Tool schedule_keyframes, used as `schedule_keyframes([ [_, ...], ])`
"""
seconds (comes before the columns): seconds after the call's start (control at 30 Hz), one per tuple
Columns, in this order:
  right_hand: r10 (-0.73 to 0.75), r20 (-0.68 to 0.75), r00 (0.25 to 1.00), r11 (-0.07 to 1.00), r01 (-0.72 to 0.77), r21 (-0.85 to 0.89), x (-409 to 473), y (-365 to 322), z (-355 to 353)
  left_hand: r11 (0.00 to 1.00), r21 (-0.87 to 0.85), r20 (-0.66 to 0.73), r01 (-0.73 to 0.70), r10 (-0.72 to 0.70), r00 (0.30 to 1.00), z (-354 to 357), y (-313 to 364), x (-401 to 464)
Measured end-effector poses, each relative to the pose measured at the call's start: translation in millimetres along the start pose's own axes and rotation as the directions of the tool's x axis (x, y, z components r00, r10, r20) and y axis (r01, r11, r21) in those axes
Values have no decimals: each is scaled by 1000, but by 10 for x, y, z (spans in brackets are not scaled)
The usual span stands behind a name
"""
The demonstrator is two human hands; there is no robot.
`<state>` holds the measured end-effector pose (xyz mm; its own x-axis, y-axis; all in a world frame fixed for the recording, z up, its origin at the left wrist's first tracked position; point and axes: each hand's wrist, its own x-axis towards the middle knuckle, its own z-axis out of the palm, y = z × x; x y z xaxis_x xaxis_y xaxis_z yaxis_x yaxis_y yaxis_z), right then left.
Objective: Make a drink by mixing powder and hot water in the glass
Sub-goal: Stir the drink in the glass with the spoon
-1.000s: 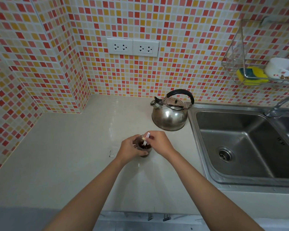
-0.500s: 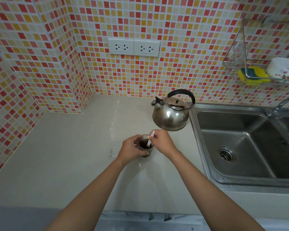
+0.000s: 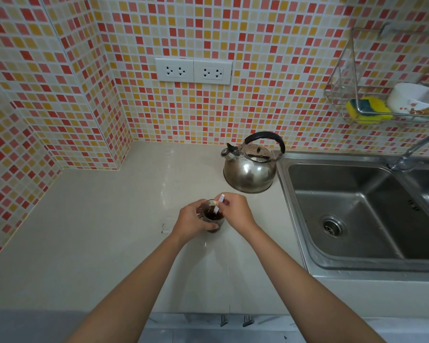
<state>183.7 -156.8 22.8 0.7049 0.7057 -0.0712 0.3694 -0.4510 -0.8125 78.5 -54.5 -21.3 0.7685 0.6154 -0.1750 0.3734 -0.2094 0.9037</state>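
Observation:
A small clear glass (image 3: 213,217) holding dark brown liquid stands on the pale counter (image 3: 104,231) in the middle of the head view. My left hand (image 3: 192,221) wraps around its left side. My right hand (image 3: 235,211) pinches a thin white stirrer (image 3: 219,206) that slants down into the liquid. A steel kettle (image 3: 250,169) with a black handle sits behind the glass, beside the sink.
A steel double sink (image 3: 357,209) with a tap (image 3: 414,151) fills the right side. A wire rack (image 3: 372,100) on the tiled wall holds a yellow sponge (image 3: 368,110) and a white bowl (image 3: 414,100). Two wall sockets (image 3: 193,71) sit above the counter.
The white stirrer has shifted inside the glass as my right hand moved slightly. My left hand has stayed on the glass.

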Motion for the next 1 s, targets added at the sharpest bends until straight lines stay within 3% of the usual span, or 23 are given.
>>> schedule_keyframes([
  [0.1, 55, -72, 996, 998, -57, -23, 33, 36, -42, 1000, -9, -13, 15, -15, 1000, -2, 3, 8],
  [0.27, 250, -94, 964, 951, -226, 212, 9, 119, -22, 999, -28, -26, 34, -34, 999, 25, -17, 17],
  [0.43, 323, -114, 939, 898, -266, 349, -39, 169, 2, 997, -52, -51, 49, -51, 997, 43, -17, -6],
  [1.0, 358, 15, 934, 896, -348, 276, -68, 125, -89, 986, -142, -55, 88, -97, 994, -29, -28, -218],
])
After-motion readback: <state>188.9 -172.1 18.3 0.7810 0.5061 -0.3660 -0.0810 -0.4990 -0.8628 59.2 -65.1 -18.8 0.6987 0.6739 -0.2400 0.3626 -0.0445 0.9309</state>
